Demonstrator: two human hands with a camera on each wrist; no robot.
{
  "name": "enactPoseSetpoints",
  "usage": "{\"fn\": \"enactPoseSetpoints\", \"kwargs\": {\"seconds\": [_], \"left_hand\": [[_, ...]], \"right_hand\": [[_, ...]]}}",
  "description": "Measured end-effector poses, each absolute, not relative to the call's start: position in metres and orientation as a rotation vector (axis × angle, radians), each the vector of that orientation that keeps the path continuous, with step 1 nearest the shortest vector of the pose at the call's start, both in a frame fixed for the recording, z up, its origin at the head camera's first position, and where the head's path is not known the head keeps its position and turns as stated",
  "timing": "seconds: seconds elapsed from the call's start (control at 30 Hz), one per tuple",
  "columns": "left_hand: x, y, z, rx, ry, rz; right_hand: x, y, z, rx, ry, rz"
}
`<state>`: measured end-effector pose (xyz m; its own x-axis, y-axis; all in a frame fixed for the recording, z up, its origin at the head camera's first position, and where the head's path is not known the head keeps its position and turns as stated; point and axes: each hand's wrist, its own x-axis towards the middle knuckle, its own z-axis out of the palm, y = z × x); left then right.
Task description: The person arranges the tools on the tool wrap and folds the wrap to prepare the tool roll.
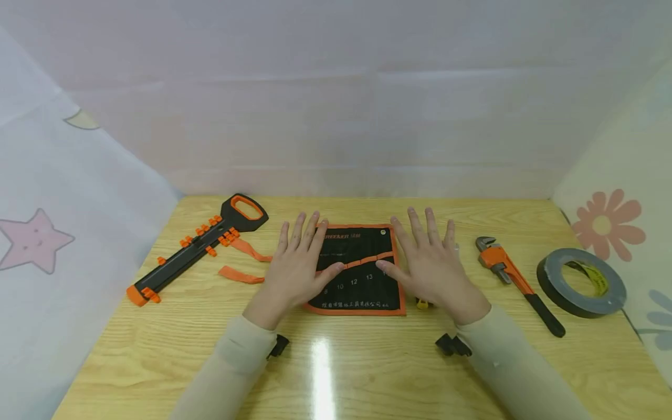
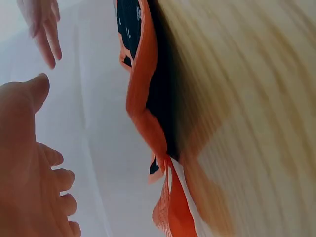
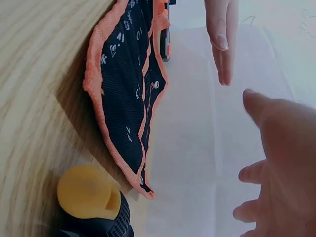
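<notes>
Tool pouch [image 1: 362,279]: on tabletop [image 1: 378,373], left of pipe wrench [image 1: 517,280] | Left grip [image 1: 299,265], right grip [image 1: 434,262]: released, both spread above it | We judge it light, soft, foldable | We should pinch its orange side edges [image 1: 403,306]

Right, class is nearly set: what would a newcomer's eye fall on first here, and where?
Most likely the bare left hand and bare right hand, fingers spread, over the sides of a black fabric pouch with orange edging, mid-table. Next, perhaps, the long black holder with orange clips, lying at the left. At the right lie an orange-and-black metal pipe wrench and, farther right, a thick grey tape roll.
</notes>
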<state>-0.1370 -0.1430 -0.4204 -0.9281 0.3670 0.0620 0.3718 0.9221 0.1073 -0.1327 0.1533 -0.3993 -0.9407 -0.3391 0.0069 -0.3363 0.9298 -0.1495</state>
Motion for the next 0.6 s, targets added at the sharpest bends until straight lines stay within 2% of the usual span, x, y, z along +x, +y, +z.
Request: {"fn": "enactPoseSetpoints", "kwargs": {"seconds": [0.3,0.6], "left_hand": [[-0.139,-0.151,-0.415,-0.648,-3.043,-0.229],[-0.143,-0.158,-0.416,-0.718,-3.036,-0.434]], "right_hand": [[-0.141,0.158,-0.401,-0.644,3.008,-0.332],[-0.154,0.165,-0.406,-0.822,2.859,-0.627]]}}
